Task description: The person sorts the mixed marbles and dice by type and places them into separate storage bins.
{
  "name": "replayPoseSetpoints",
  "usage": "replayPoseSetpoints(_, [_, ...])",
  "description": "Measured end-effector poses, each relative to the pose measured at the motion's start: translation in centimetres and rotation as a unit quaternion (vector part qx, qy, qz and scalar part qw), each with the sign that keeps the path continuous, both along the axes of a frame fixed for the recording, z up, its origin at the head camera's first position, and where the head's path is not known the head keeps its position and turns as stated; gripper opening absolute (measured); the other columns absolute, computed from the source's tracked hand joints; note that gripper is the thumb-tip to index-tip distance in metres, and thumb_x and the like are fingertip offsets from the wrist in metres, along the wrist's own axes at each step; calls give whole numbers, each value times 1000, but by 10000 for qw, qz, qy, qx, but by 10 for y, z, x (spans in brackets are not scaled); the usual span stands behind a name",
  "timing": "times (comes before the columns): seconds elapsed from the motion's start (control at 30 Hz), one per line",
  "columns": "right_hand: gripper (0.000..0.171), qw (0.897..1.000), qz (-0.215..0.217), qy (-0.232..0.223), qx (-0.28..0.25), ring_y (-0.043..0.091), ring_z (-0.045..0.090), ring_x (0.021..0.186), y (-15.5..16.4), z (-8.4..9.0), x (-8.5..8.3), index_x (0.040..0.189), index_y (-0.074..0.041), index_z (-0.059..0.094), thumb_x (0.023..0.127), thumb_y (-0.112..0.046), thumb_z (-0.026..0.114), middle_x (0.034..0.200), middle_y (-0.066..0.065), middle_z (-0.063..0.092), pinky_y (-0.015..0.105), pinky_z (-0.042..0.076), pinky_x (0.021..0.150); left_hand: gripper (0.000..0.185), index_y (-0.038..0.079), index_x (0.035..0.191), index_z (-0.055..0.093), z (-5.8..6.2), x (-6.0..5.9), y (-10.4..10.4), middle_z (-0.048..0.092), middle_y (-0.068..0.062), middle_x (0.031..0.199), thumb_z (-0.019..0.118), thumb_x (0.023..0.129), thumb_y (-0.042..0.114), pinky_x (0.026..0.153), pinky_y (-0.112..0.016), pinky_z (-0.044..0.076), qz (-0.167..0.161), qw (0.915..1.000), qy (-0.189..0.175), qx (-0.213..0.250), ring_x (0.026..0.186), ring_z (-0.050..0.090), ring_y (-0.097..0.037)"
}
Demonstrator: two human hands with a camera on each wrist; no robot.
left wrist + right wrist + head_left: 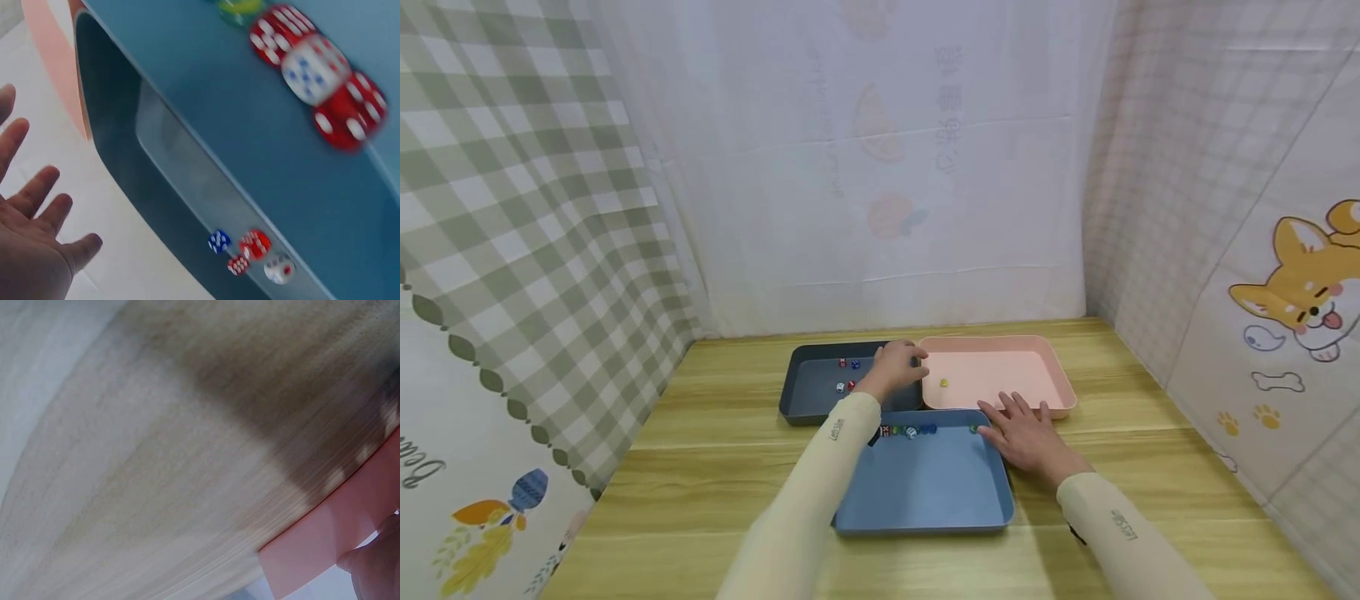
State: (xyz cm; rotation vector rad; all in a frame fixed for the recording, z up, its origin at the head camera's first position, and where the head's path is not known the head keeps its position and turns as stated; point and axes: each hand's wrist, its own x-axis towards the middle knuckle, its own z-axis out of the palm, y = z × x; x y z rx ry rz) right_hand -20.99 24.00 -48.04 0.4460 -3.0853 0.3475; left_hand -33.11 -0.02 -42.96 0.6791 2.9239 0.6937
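Observation:
My left hand hangs over the right part of the dark grey tray, fingers spread and holding nothing; the left wrist view shows the palm and fingertips bare. In that tray lie several dice, among them a blue die and a white die. My right hand, its fingers spread, is at the corner where the blue tray meets the pink tray. Near its fingertips is a green die. One yellow die sits in the pink tray.
Along the blue tray's back wall runs a row of coloured dice, including a white die. All three trays stand close together on a wood-grain table. A white cloth hangs behind, and patterned cloths hang at both sides.

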Motion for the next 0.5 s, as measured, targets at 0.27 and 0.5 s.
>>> replayPoseSetpoints(0.27, [62,10000,-42,3,63,50,23,142,0,0,0,151,-12,44,103,-52,41,154,27,32,77,9,105,45,17,139,60,-1,2,-29,42,-11,153,64,98,35,117,-57,15,-274,9994,-158,-165,144,33,-28])
replayPoseSetpoints(0.5, [61,10000,-57,19,20,50,22,142,-1,2,2,151,-12,44,103,-51,42,154,27,32,77,8,105,53,16,143,55,-8,10,-54,39,-11,155,65,97,39,117,-57,14,-327,9990,-109,-283,146,28,-29])
